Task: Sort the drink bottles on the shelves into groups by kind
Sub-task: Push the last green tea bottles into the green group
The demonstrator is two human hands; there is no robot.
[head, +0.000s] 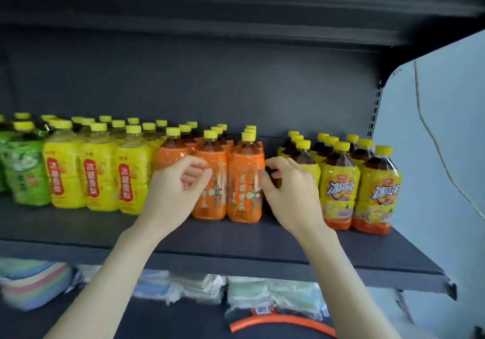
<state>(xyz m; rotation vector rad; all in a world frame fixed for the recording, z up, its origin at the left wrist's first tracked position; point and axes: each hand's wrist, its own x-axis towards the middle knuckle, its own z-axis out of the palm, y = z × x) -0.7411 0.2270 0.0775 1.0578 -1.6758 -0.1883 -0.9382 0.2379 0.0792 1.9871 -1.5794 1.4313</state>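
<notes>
Bottles with yellow caps stand in rows on a dark shelf (236, 236). From left to right: green-label bottles (26, 175), yellow-label bottles with red strips (97, 178), orange-label bottles (244, 181), and yellow iced-tea bottles (338, 181) at the right. My left hand (175, 189) hovers in front of the left orange bottles, fingers curled and apart, holding nothing. My right hand (288, 189) is just right of the front orange bottle, fingertips at its side, in the gap before the iced-tea group.
An upper shelf (236, 10) hangs overhead. A pale wall (433, 154) with a cord lies to the right. Below are packaged cloths (249, 291), a stack of coloured cloths (31, 283) and an orange hose (275, 323).
</notes>
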